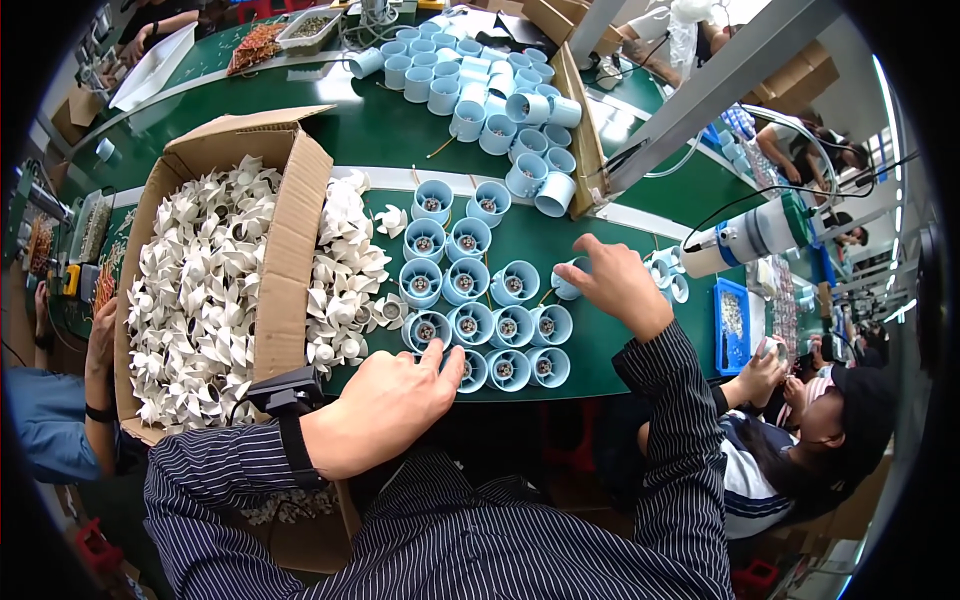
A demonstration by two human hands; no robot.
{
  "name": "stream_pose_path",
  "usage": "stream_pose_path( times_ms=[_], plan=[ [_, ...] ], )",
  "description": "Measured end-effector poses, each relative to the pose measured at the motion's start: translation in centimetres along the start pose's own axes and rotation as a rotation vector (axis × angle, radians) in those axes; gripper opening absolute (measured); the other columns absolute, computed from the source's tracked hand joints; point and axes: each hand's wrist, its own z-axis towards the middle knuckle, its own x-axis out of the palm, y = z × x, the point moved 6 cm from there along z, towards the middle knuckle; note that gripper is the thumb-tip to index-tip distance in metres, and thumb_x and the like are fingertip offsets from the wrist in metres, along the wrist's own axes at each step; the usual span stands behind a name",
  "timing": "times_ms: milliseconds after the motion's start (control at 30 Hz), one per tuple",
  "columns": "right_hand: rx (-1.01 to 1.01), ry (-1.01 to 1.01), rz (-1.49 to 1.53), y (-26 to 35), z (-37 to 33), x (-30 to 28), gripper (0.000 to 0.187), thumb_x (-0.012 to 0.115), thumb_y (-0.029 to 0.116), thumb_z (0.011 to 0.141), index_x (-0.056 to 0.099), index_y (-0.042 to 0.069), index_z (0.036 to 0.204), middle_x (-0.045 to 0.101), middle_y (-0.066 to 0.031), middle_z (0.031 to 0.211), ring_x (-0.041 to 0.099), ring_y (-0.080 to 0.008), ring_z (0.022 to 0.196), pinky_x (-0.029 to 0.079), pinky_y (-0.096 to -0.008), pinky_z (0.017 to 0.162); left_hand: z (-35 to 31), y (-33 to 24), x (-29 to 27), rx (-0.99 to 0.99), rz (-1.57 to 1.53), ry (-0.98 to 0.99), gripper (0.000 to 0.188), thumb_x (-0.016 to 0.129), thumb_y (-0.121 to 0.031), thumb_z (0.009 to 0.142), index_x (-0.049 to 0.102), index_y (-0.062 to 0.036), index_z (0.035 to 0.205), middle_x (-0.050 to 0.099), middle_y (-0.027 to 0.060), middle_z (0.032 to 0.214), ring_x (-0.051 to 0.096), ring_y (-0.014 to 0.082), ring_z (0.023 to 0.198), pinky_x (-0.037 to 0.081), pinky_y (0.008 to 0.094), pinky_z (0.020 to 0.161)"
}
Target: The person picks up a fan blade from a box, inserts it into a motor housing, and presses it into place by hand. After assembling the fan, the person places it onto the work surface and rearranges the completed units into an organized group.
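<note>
Several light blue plastic cups (508, 370) stand upright in rows before me, each with a small metal motor-like part inside. My left hand (395, 405) is open, its fingers stretched out. Its fingertips are at the near rim of a front-left cup (427, 328) and partly cover the one beside it. At the right end of the rows, my right hand (630, 285) has thumb and fingers around a blue cup (568, 284), which it partly hides. White bladed fan wheels (345, 270) lie heaped left of the cups, with a single white wheel (391, 220) apart from the heap.
A cardboard box (290, 255) full of white fan wheels stands at the left. More blue cups (445, 95) are piled at the back against a cardboard strip (578, 130). A grey post (700, 100) and a white-green cylinder (750, 238) rise at the right. Co-workers (780, 440) sit on both sides.
</note>
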Motion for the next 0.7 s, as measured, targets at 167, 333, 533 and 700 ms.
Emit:
stream_pose_path(
  times_ms=[167,333,533,700],
  plan=[
    [-0.381,-0.094,0.138,1.5,-1.1,-0.3,0.054,0.076,0.014,0.092,0.058,0.006,0.143,0.069,-0.0231,0.129,0.067,-0.0426,0.122,0.054,-0.0500,0.105,-0.1,0.2,0.8,-0.017,0.017,0.023,0.065,0.069,-0.008,0.087,0.056,0.0065,0.149,0.067,0.0187,0.124,0.076,0.0250,0.074,0.059,0.0392,0.060],
    [-0.292,0.010,0.222,1.6,-1.1,0.2,0.060,0.076,0.006,0.089,0.057,0.008,0.146,0.066,-0.0212,0.135,0.064,-0.0422,0.127,0.053,-0.0485,0.110,-0.1,0.1,0.6,-0.012,0.021,0.010,0.065,0.070,-0.008,0.086,0.056,0.0065,0.149,0.067,0.0182,0.123,0.075,0.0242,0.073,0.058,0.0388,0.059],
    [-0.375,0.140,0.304,2.9,-1.5,0.2,0.065,0.066,-0.004,0.086,0.057,0.007,0.149,0.069,-0.0227,0.134,0.065,-0.0442,0.125,0.054,-0.0491,0.108,-0.1,0.1,0.8,-0.023,0.020,0.021,0.065,0.070,-0.008,0.086,0.056,0.0065,0.149,0.067,0.0178,0.122,0.075,0.0243,0.073,0.057,0.0389,0.059],
    [-0.426,0.134,0.331,3.3,-1.4,0.3,0.074,0.055,-0.011,0.080,0.055,0.006,0.152,0.068,-0.0246,0.139,0.065,-0.0471,0.125,0.053,-0.0508,0.108,-0.1,0.2,0.9,-0.016,0.012,0.011,0.066,0.070,-0.008,0.086,0.055,0.0066,0.149,0.067,0.0180,0.121,0.075,0.0246,0.073,0.058,0.0388,0.059]
  ],
)
